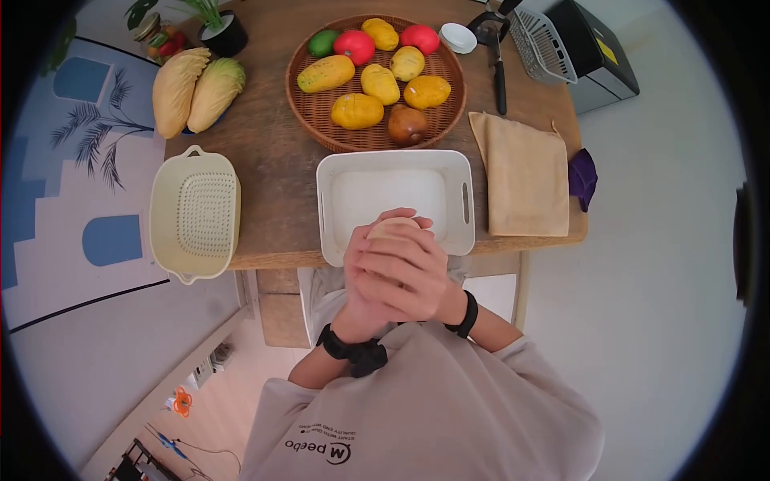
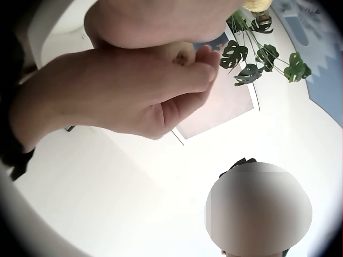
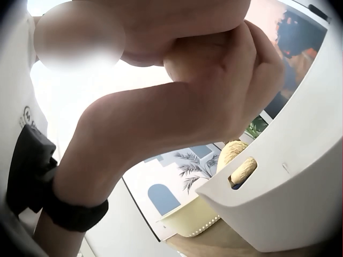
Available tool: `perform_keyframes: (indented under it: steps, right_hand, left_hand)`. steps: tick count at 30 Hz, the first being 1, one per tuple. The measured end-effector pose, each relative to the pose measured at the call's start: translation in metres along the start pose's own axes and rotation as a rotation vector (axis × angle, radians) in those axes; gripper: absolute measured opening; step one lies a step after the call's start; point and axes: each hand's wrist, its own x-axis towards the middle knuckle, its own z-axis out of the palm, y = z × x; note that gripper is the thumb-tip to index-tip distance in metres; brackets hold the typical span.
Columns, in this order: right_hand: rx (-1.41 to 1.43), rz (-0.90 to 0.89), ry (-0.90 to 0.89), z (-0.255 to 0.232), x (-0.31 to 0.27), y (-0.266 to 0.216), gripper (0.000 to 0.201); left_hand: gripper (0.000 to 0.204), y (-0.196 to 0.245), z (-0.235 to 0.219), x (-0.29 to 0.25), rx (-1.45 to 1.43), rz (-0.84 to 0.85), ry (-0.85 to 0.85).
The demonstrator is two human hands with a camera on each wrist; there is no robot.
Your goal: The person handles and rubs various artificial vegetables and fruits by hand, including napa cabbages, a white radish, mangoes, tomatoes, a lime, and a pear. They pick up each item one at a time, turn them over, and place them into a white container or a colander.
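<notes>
1. Beige and rounded, an object is sitting between the two hands, mostly hidden by them; what kind it is cannot be told.
2. The left hand is cupping it from the left, and the right hand is curling over it from the right; fingers of both are closing snugly around it, leaving little gap.
3. Seen from the head, the clasped pair is covering the near rim of a white tub, which is standing on the wooden desk.
4. Left of the tub, a pale yellow strainer basket is standing near the desk's edge; beyond it, two cabbages are lying side by side.
5. On the far side, a round wicker tray is bearing yellow, red, green and brown produce.
6. On the right, a folded tan cloth is lying, with a black-handled tool resting farther back.
</notes>
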Motion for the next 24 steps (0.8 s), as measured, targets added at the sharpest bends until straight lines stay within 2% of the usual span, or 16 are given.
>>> perform_keyframes:
  steps: [2, 5, 6, 8, 9, 10, 11, 13, 15, 16, 17, 18, 19, 20, 23, 24]
  right_hand:
    - [0.006, -0.041, 0.010, -0.003, 0.002, 0.008, 0.019]
    - [0.094, 0.360, 0.156, -0.019, 0.018, 0.014, 0.027]
    - [0.093, 0.313, 0.084, -0.019, 0.015, 0.012, 0.028]
    - [0.054, 0.031, -0.066, -0.011, 0.007, 0.004, 0.027]
    - [0.032, -0.107, -0.137, -0.007, 0.005, 0.000, 0.027]
    - [0.031, -0.142, -0.133, -0.009, 0.007, -0.002, 0.028]
    - [0.077, -0.021, -0.040, -0.010, 0.008, 0.001, 0.030]
    - [0.174, 0.223, 0.138, -0.011, 0.011, 0.006, 0.034]
    - [0.210, 0.395, 0.169, -0.010, 0.014, -0.002, 0.032]
    - [0.189, 0.351, 0.129, -0.008, 0.014, -0.005, 0.029]
    - [0.170, 0.306, 0.091, -0.007, 0.013, -0.007, 0.027]
    - [0.112, 0.129, -0.004, -0.004, 0.010, -0.006, 0.023]
    - [0.053, -0.047, -0.098, -0.002, 0.008, -0.005, 0.019]
    - [0.077, -0.049, -0.084, -0.005, 0.009, -0.005, 0.017]
    - [0.134, 0.316, 0.127, -0.015, 0.013, 0.008, 0.017]
    - [0.224, 0.548, 0.245, -0.009, 0.009, 0.006, 0.016]
  left_hand:
    - [0.044, -0.003, -0.007, 0.002, -0.041, -0.045, 0.041]
    - [0.043, -0.005, -0.008, 0.007, -0.223, -0.239, 0.246]
    - [0.042, -0.006, -0.007, 0.007, -0.226, -0.260, 0.326]
    - [0.039, -0.010, -0.025, 0.008, 0.101, 0.073, 0.004]
    - [0.037, -0.013, -0.029, 0.005, 0.020, 0.062, -0.002]
    - [0.035, -0.008, -0.024, 0.005, -0.061, 0.052, -0.006]
    - [0.033, -0.003, -0.019, 0.004, -0.142, 0.041, -0.011]
    - [0.033, 0.005, -0.009, 0.005, -0.335, -0.204, 0.283]
    - [0.040, 0.000, -0.010, 0.006, -0.324, -0.200, 0.308]
    - [0.044, -0.002, -0.011, 0.006, -0.317, -0.204, 0.320]
    - [0.044, -0.004, -0.012, 0.006, -0.238, -0.082, 0.177]
    - [0.044, -0.005, -0.014, 0.005, -0.158, 0.037, 0.033]
    - [0.043, -0.005, -0.020, 0.007, -0.246, -0.031, -0.009]
    - [0.043, -0.004, -0.024, 0.009, -0.331, -0.103, -0.045]
    - [0.043, 0.005, -0.007, 0.006, -0.278, -0.168, 0.280]
    - [0.042, 0.003, -0.008, 0.007, -0.305, -0.163, 0.298]
